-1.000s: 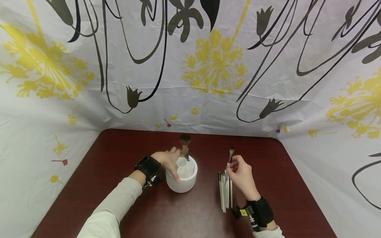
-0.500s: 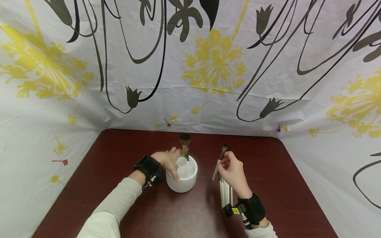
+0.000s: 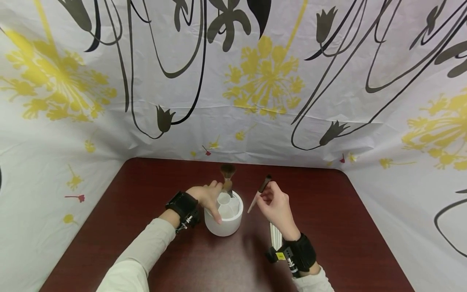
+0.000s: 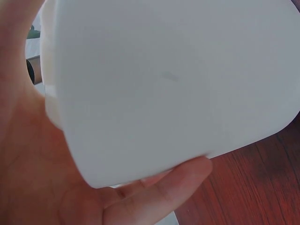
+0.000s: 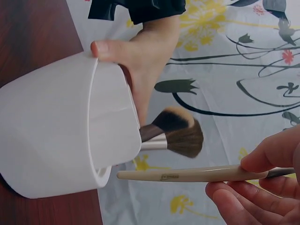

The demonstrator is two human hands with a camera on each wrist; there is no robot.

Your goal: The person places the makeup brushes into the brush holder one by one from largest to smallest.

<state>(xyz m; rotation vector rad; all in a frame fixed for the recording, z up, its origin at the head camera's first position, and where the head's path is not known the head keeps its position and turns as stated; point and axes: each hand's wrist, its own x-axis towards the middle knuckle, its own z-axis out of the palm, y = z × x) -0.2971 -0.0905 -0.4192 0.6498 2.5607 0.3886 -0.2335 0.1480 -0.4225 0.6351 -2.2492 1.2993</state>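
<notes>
On the dark red-brown wooden counter (image 3: 219, 267), the work is judged to be partway along. By the white, round, compartmented holder (image 3: 222, 228), set upright near the counter's middle, at least two brushes are already carried: a large fluffy brown-bristled brush (image 5: 190, 140) and a smaller tan-tipped, dark-bristled brush (image 5: 173, 119). Several slim, pale-handled brushes (image 3: 275, 237) are left lying side by side on the counter; as they are partly covered by the right wrist, their number cannot be told. One more is lifted but not yet inside.

The left arm is stretched forward, and the holder's rim is gripped by the left hand (image 3: 207, 198), its thumb laid over the outer wall. The right wrist is angled toward the holder; between the right hand's (image 3: 276, 205) thumb and fingertips a pale-handled, dark-headed brush (image 5: 206, 175) is pinched, its head raised, its handle end tilted down just beside the rim, apart from it.
</notes>
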